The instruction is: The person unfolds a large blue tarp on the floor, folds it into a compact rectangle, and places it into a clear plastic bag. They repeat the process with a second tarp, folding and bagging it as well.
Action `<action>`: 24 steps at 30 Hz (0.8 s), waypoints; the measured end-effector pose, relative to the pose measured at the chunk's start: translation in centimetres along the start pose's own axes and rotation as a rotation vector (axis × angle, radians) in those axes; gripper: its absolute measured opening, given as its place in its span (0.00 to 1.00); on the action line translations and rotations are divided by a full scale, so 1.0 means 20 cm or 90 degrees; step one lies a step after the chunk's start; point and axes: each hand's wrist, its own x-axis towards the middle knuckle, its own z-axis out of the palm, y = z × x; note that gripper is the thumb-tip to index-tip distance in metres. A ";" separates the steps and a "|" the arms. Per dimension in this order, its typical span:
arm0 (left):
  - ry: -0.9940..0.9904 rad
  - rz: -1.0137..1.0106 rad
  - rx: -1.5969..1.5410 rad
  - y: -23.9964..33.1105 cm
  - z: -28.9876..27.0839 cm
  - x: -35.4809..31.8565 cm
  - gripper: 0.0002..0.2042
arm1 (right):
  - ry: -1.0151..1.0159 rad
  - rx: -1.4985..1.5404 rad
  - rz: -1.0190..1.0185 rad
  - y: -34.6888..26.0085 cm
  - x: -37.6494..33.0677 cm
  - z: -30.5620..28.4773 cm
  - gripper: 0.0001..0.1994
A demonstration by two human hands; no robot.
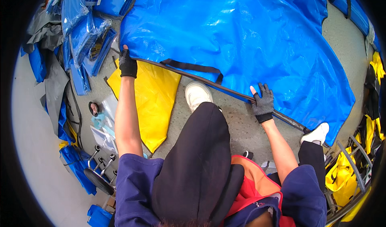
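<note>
A large blue coated sheet, edged with dark binding, spreads over the floor ahead of me. A black strap lies on it near its near edge. My left hand, in a black fingerless glove, grips the sheet's near-left edge, thumb up; its other fingers are mostly hidden. My right hand, gloved alike, rests on the near edge farther right, its fingers stretched out over the blue surface. Between my left arm and my shoe, a yellow sheet lies partly under the blue one.
Plastic-wrapped blue bundles are heaped at far left beside grey sheeting. Nearer stands a wheeled metal frame. Yellow pieces and metal bars crowd the right side. My white shoe is beside the sheet's edge; another white shoe touches its right corner.
</note>
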 end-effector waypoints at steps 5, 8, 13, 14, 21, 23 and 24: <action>-0.273 -0.049 -0.209 0.12 -0.07 0.21 0.23 | -0.044 -0.059 0.081 -0.08 0.02 0.06 0.40; -0.124 0.080 0.441 0.02 -0.16 0.34 0.25 | -0.034 -0.095 0.120 -0.16 0.03 0.10 0.41; 0.110 0.197 0.702 -0.27 -0.23 0.42 0.30 | -0.064 -0.100 0.157 -0.21 0.08 0.11 0.44; 0.078 0.187 0.602 -0.30 -0.25 0.41 0.27 | -0.048 -0.078 0.128 -0.21 0.09 0.11 0.44; -0.039 -0.008 0.060 -0.21 -0.38 0.37 0.23 | -0.014 -0.097 0.063 -0.33 0.21 0.12 0.44; 0.082 -0.027 0.037 -0.22 -0.41 0.35 0.24 | -0.080 -0.088 0.082 -0.36 0.24 0.10 0.44; 0.165 -0.095 0.020 -0.24 -0.41 0.35 0.24 | -0.122 -0.088 0.098 -0.36 0.25 0.08 0.44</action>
